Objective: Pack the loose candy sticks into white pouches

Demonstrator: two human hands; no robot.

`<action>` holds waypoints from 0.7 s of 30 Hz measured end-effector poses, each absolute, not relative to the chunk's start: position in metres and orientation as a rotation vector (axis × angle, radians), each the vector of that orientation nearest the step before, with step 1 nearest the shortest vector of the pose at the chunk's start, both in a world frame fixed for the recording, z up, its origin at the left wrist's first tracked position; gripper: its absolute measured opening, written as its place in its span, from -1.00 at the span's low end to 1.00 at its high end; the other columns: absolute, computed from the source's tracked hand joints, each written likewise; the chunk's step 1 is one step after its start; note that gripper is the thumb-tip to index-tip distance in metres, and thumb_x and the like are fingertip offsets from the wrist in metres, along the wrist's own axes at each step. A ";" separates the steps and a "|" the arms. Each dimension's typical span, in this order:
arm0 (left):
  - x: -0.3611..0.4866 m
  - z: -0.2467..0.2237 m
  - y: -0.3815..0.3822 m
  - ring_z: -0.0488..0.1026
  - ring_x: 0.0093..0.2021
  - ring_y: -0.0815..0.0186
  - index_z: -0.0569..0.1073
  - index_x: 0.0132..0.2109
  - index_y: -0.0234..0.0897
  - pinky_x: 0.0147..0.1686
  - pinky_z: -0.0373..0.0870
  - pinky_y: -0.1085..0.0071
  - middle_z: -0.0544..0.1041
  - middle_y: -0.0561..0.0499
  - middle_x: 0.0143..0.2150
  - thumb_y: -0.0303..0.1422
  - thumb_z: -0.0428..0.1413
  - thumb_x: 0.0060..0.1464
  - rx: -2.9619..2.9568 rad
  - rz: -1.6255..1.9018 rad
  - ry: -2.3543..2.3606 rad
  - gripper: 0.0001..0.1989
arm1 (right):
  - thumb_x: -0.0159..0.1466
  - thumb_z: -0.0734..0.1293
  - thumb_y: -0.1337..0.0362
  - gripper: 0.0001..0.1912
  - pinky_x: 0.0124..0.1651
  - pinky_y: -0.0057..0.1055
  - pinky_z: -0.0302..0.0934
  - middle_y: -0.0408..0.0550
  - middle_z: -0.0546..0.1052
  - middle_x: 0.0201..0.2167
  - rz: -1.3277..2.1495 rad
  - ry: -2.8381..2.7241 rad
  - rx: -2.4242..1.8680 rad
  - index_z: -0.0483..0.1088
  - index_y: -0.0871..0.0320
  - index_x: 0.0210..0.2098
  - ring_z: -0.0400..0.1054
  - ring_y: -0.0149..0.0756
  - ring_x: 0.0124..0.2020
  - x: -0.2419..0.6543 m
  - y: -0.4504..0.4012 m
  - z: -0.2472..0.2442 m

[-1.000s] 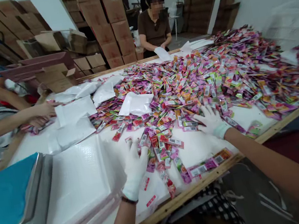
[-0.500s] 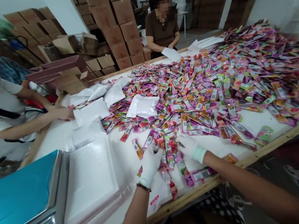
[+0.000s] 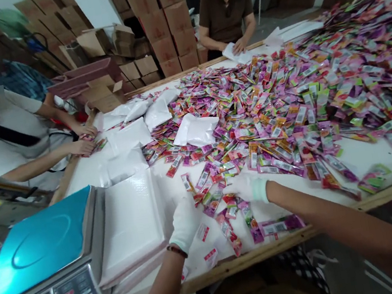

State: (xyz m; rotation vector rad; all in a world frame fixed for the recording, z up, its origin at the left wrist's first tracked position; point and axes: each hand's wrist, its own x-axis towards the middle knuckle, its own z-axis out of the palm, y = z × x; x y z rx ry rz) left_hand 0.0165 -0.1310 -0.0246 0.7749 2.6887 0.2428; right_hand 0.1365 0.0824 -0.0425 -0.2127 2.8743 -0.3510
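Observation:
Both hands wear white gloves. My left hand (image 3: 186,220) is at the left side of a small group of colourful sachets (image 3: 214,198) near the table's front edge; its fingers are blurred and partly hidden. My right hand (image 3: 243,188) reaches in from the right, its fingertips on the same sachets, and whether it grips one is too blurred to tell. Just below the hands lie a red-pink sachet (image 3: 229,234) and a purple one (image 3: 280,225). A large heap of sachets (image 3: 278,98) spreads behind them.
A scale (image 3: 40,248) with a blue plate stands at the left, beside stacked white padded envelopes (image 3: 133,222). Filled white pouches (image 3: 196,129) lie further back. One person (image 3: 4,124) handles sachets at the left; another (image 3: 227,16) holds a white envelope across the table.
The view has shifted, showing more of the scale. My left hand has drawn slightly left from the sachets, which lie rearranged. The person at the left now has hands on sachets.

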 end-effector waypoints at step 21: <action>0.024 0.042 -0.148 0.49 -0.29 0.24 0.42 -0.15 -0.22 -0.33 0.25 0.41 0.57 -0.04 -0.28 -0.25 0.10 0.14 0.930 0.243 2.678 -0.82 | 0.31 0.30 0.25 -0.71 -0.10 -0.26 0.15 0.05 0.55 -0.19 -0.654 2.956 -0.190 0.44 0.15 0.01 0.40 -0.13 -0.17 0.156 0.096 -0.028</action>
